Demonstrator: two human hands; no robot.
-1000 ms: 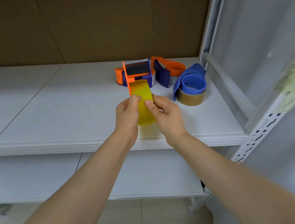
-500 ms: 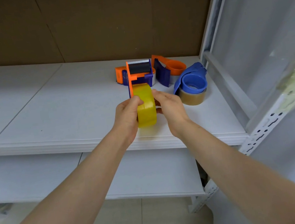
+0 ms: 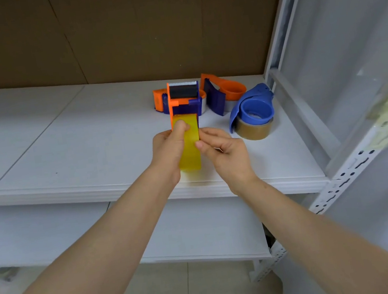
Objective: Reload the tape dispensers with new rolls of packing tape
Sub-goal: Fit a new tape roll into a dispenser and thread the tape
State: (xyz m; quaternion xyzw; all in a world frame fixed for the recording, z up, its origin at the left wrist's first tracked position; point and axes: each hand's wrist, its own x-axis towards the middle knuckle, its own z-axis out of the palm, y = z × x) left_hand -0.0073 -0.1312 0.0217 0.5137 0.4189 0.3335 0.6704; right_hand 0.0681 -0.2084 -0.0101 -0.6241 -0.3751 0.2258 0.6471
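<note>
Head view: nearest, the yellow tape roll (image 3: 189, 147) is being gripped by the left hand (image 3: 167, 150), thumb pressed onto its top, and pinched at its right edge by the thumb and curled fingers of the right hand (image 3: 226, 152). Just beyond the yellow tape roll and touching it, the orange dispenser (image 3: 185, 98) is being held over the white shelf (image 3: 76, 148). Right of the yellow tape roll, a blue dispenser (image 3: 255, 108) is being carried on a brown tape roll (image 3: 253, 132); farther beyond, two spare orange dispensers (image 3: 227, 89) are being left lying.
</note>
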